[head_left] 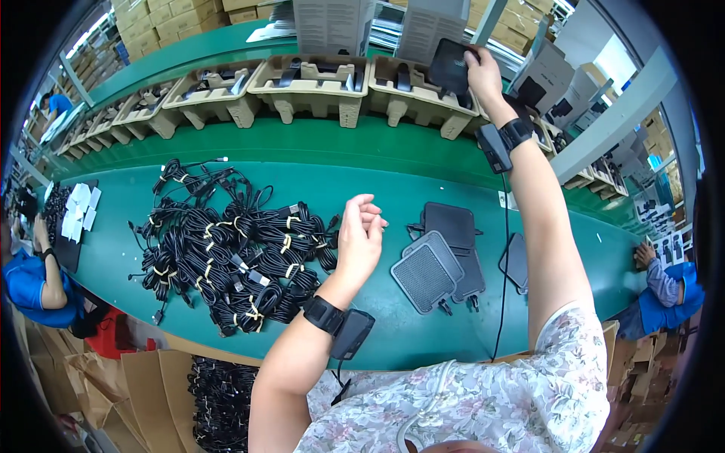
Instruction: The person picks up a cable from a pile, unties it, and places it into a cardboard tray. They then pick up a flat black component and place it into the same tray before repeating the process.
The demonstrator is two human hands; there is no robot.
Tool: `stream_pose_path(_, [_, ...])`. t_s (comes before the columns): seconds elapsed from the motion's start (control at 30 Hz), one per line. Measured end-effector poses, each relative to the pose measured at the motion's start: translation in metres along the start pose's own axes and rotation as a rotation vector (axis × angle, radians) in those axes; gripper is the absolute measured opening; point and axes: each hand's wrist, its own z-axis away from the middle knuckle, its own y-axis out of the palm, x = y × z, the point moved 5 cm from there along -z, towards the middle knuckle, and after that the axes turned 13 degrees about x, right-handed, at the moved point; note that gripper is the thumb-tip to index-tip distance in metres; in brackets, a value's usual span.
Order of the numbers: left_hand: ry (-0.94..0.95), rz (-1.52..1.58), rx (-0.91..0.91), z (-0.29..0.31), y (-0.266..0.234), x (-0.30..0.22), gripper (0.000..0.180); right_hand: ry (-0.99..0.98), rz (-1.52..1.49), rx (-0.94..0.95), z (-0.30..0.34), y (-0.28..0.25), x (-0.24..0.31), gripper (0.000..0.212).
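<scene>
Far forward at the right, my right hand (485,78) grips the edge of a flat black rounded panel (448,66), above a moulded tray on the shelf. My left hand (359,240) hovers over the green table, its fingers loosely bent and apart with nothing in them. Just left of it lies a big heap of black cables (226,245), coiled and tied with pale bands. To its right rest several flat panels, among them a grey mesh-faced panel (424,276) and a black panel (448,219). Another dark panel (516,262) lies partly behind my right forearm.
Beige moulded trays (308,97) holding black parts line the raised shelf. A slanted metal post (619,113) stands at the right. Below the table edge, a cardboard box (160,385) contains more cables. Co-workers in blue (34,283) sit at both ends. A thin cord hangs from my right wrist.
</scene>
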Motion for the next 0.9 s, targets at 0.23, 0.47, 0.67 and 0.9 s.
stream_pose_path(0.23, [0.015,-0.013,-0.028,0.0,-0.002,0.001,0.033,0.001,0.363,0.325,-0.02,0.055,-0.025,0.045])
stream_pose_path(0.47, [0.093,-0.073,-0.064,-0.003,0.001,-0.002,0.032,-0.256,1.068,-0.014,0.027,0.053,0.018,0.029])
stream_pose_path(0.67, [0.108,-0.164,-0.084,-0.003,0.007,-0.001,0.024,-0.955,0.24,0.437,0.136,0.11,0.187,0.016])
stream_pose_path(0.9, [0.159,0.907,0.222,0.002,0.021,0.022,0.04,-1.071,0.245,0.834,0.253,0.143,0.271,0.053])
